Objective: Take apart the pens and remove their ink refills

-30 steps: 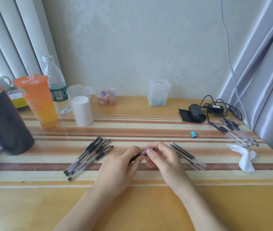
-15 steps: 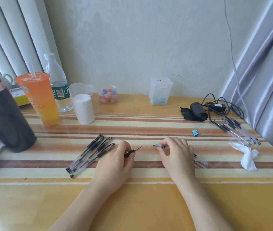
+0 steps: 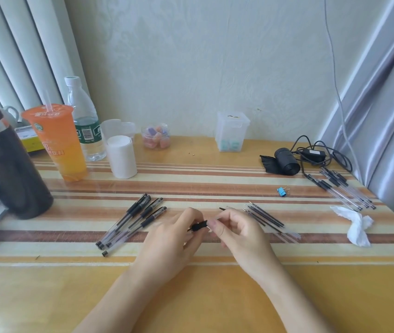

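Observation:
My left hand pinches a short black pen tip section at the table's middle. My right hand is curled round the rest of that pen, of which only a thin dark end pokes out above the fingers. The right thumb and forefinger touch the black section's right end. Several whole black-capped pens lie to the left of my hands. Several loose ink refills lie to the right. Several emptied clear pens lie at the far right.
At the back left stand a black flask, an orange drink cup, a water bottle and a white cup. A blue binder clip, a crumpled tissue, a black roll with cables and a clear box sit right.
One second ago both hands held one pen together. They pulled it apart, the left keeping the black section. The hands have now come back together at the middle.

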